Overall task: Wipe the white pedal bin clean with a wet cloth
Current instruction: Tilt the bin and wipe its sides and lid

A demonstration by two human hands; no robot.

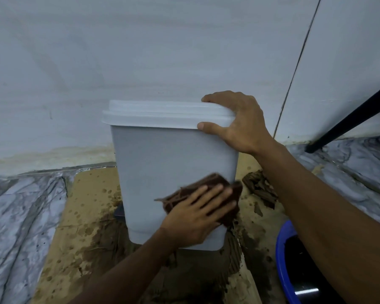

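Observation:
The white pedal bin [162, 163] stands upright on wet cardboard against the wall, lid closed. My left hand [198, 212] presses a brown wet cloth [233, 189] flat against the lower right of the bin's front face, fingers spread over the cloth. My right hand [237, 121] grips the right corner of the lid [158, 116], thumb on the rim and fingers over the top. A dark pedal part [119, 210] shows at the bin's lower left.
Soaked, stained cardboard [86, 216] covers the marbled floor [15, 216]. A blue basin [283, 260] sits at the lower right. Torn wet cardboard scraps [259, 187] lie right of the bin. A black slanted leg [349, 119] stands at the right. The wall [140, 51] is right behind.

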